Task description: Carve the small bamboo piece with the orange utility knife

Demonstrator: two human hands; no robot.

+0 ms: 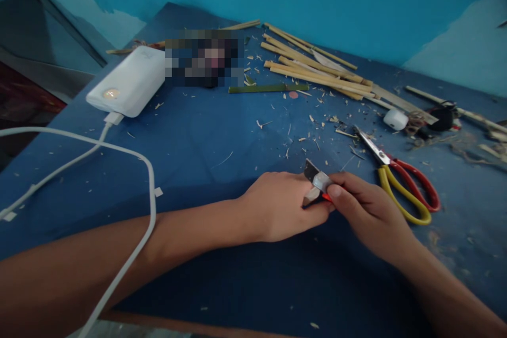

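1. A small knife (316,179) with a grey blade and a bit of red handle sits low on the blue table (222,148), gripped between both hands.
2. The left hand (277,206) is curled shut around the blade end.
3. The right hand (370,211) pinches the handle, thumb pressed on top.
4. Scissors (400,179) with red and yellow handles lie just beside the right hand.
5. Shavings (312,132) are scattered beyond the knife.
6. Bamboo sticks (317,66) are piled farther back.
7. A white power bank (129,82) with its cable (119,150) lies far left.
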